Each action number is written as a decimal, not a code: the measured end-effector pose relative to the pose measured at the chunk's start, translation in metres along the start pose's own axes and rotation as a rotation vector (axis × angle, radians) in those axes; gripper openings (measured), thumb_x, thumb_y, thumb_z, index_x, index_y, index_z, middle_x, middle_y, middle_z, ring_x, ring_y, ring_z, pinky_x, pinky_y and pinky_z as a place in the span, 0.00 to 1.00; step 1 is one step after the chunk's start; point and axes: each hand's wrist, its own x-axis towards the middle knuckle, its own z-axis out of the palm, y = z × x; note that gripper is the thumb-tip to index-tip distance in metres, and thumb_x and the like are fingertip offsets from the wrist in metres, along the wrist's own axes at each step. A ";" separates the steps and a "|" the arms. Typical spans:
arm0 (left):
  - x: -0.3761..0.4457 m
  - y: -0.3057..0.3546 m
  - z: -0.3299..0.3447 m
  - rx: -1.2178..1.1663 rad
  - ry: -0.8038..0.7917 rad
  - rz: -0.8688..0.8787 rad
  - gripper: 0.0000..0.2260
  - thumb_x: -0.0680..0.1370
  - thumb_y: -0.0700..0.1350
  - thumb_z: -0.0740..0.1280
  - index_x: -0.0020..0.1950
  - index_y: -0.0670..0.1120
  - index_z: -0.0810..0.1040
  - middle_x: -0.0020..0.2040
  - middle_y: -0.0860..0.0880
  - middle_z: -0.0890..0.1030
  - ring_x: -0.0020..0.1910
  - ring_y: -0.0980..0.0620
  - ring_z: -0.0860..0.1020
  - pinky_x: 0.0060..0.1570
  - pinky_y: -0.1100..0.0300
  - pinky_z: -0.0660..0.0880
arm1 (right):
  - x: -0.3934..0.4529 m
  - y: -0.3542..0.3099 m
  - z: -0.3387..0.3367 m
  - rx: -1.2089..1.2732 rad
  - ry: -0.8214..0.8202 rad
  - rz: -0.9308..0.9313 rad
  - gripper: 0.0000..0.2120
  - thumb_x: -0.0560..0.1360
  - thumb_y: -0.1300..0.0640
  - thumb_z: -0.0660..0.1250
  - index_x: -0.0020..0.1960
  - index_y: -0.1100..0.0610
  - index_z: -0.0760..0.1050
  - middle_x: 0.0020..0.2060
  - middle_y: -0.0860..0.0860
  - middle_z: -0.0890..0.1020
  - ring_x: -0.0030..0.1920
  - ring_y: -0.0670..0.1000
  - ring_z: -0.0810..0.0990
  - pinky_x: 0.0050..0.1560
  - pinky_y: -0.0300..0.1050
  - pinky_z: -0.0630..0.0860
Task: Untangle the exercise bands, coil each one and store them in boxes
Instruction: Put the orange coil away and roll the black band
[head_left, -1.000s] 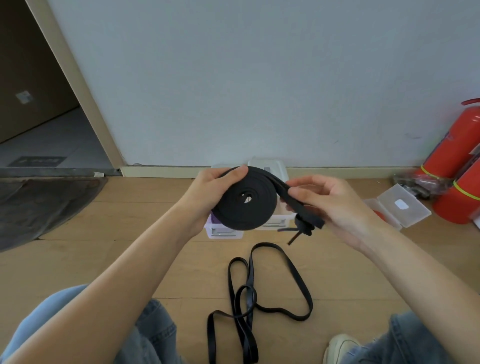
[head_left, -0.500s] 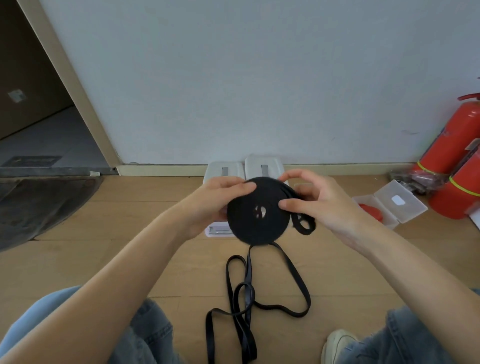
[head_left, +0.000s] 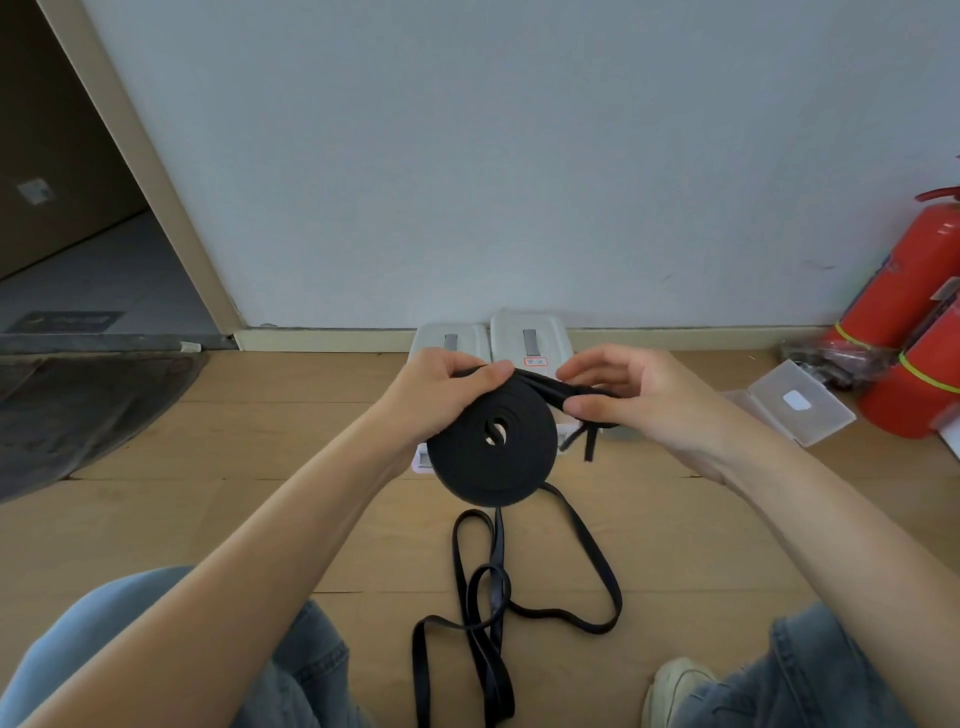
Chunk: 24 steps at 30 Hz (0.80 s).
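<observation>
1. Coiled black band (head_left: 493, 441): held above the floor, the left hand (head_left: 436, 395) gripping its far-left edge.
2. The right hand (head_left: 634, 395) pinches its loose tail.
3. A second, uncoiled band (head_left: 498, 597) lies nearer; two boxes (head_left: 530, 338) sit farther.

A wooden floor (head_left: 208, 519) carries everything. A loose black band (head_left: 498, 613) lies tangled on it between the person's knees, two white boxes (head_left: 530, 338) sit side by side against the wall, and a clear case (head_left: 795, 405) lies open to the right. Two red extinguishers (head_left: 904, 332) stand at the far right with a dark bundle (head_left: 831, 358) beside them, and a dark mat (head_left: 78, 410) covers the floor at the left.
</observation>
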 end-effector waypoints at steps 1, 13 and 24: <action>0.000 0.000 0.002 -0.014 0.026 0.001 0.12 0.76 0.52 0.66 0.43 0.44 0.83 0.38 0.46 0.84 0.35 0.54 0.79 0.35 0.64 0.75 | 0.001 0.001 0.003 -0.008 0.039 -0.008 0.10 0.70 0.61 0.72 0.46 0.47 0.79 0.43 0.44 0.84 0.46 0.44 0.82 0.52 0.42 0.75; 0.018 -0.002 0.023 -0.097 0.393 0.068 0.14 0.76 0.50 0.66 0.37 0.42 0.80 0.34 0.47 0.81 0.36 0.49 0.76 0.38 0.55 0.73 | 0.003 0.009 0.034 0.039 0.234 -0.076 0.12 0.81 0.60 0.55 0.54 0.50 0.76 0.46 0.46 0.82 0.44 0.39 0.80 0.46 0.35 0.77; 0.048 -0.017 0.079 0.097 0.531 0.085 0.14 0.79 0.52 0.61 0.53 0.43 0.79 0.44 0.48 0.81 0.41 0.53 0.76 0.36 0.63 0.69 | 0.004 0.038 0.021 0.421 0.184 0.112 0.12 0.76 0.62 0.64 0.58 0.52 0.75 0.52 0.52 0.81 0.53 0.49 0.80 0.51 0.41 0.79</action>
